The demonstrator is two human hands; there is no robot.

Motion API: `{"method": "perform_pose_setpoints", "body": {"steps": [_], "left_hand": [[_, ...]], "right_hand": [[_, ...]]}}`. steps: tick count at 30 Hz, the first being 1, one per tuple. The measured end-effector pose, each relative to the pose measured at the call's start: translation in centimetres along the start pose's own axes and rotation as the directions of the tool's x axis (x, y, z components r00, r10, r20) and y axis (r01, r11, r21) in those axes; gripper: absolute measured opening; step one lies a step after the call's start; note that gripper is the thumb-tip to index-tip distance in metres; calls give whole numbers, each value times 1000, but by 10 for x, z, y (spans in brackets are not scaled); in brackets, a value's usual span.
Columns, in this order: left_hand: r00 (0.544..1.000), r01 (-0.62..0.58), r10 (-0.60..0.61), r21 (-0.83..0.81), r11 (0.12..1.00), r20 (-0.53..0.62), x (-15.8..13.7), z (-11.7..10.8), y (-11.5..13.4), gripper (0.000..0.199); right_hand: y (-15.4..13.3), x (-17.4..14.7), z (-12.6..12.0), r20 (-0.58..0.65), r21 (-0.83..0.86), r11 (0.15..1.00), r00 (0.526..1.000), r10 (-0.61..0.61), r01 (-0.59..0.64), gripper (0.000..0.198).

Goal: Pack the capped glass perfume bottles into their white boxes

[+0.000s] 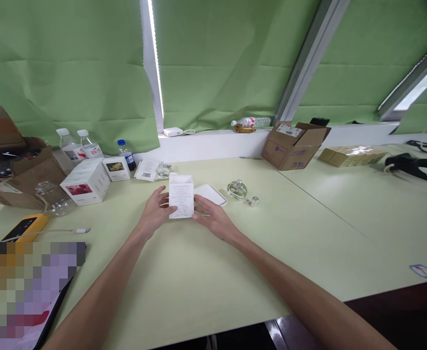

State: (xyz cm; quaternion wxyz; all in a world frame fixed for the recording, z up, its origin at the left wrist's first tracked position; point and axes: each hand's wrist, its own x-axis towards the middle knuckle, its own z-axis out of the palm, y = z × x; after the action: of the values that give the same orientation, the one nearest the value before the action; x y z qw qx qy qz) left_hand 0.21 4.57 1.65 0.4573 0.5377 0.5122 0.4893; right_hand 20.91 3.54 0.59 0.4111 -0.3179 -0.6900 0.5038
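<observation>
A small white carton (pixel 181 200) with fine print on its front stands upright between my hands, its top end apparently open. My left hand (pixel 155 211) grips the left side, with the thumb on the printed face. From the right, my right hand (pixel 215 221) holds the carton's edge between its fingers and thumb. Behind the right fingers lies a shallow white tray or lid (pixel 210 193), partly hidden. Further right sit a round clear glass perfume bottle (pixel 237 190) and a small silvery cap (pixel 254 201).
Left are white boxes (pixel 89 182), a flattened white carton (pixel 147 170), a blue-capped bottle (pixel 126 154) and clear plastic bottles (pixel 69 146). A cardboard box (pixel 289 148) and golden boxes (pixel 351 155) stand at back right. A yellow device (pixel 27 227) and cable lie at left.
</observation>
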Motion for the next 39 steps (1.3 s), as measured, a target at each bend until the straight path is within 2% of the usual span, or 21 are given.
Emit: {"method": "perform_pose_setpoints", "body": {"steps": [5, 9, 14, 16, 18, 21, 23, 25, 28, 31, 34, 39], "left_hand": [[984, -72, 72, -3, 997, 165, -6, -1, 13, 54], [967, -90, 92, -19, 996, 237, -10, 0, 17, 51], [948, -102, 81, 53, 993, 308, -12, 3, 14, 48], [955, -134, 104, 92, 987, 278, -12, 5, 12, 46], [960, -218, 197, 91, 972, 199, -11, 7, 12, 45], [933, -360, 355, 89, 929, 66, -12, 11, 12, 45], [916, -398, 400, 136, 907, 14, -13, 13, 12, 45], [904, -420, 427, 207, 884, 15, -15, 13, 12, 39], [880, -470, 467, 299, 830, 88, -17, 13, 14, 27], [854, -516, 500, 361, 777, 145, -19, 12, 16, 30], [832, -550, 530, 365, 751, 162, -19, 11, 17, 30], [880, -468, 470, 305, 829, 73, -16, 10, 14, 27]], "right_hand": [[-2, 1, -2, -121, -113, 993, 993, -4, -10, 52], [-4, 2, -6, -216, -190, 982, 976, -34, -8, 47], [-6, 4, -12, -189, -298, 954, 980, -59, 0, 35], [-6, 4, -13, -181, -324, 946, 982, -54, -7, 33], [-7, 3, -13, -203, -347, 938, 976, -80, 5, 33], [-10, 0, -11, -254, -354, 931, 948, -192, 93, 35], [-12, -2, -10, -268, -353, 921, 925, -270, 167, 36], [-15, -3, -9, -241, -380, 900, 916, -320, 214, 34], [-18, -4, -10, -161, -466, 849, 919, -359, 250, 35], [-19, -4, -13, -124, -526, 802, 908, -400, 282, 37], [-20, -4, -17, -154, -522, 800, 889, -430, 297, 32], [-19, -3, -21, -291, -432, 875, 884, -366, 220, 21]]}}
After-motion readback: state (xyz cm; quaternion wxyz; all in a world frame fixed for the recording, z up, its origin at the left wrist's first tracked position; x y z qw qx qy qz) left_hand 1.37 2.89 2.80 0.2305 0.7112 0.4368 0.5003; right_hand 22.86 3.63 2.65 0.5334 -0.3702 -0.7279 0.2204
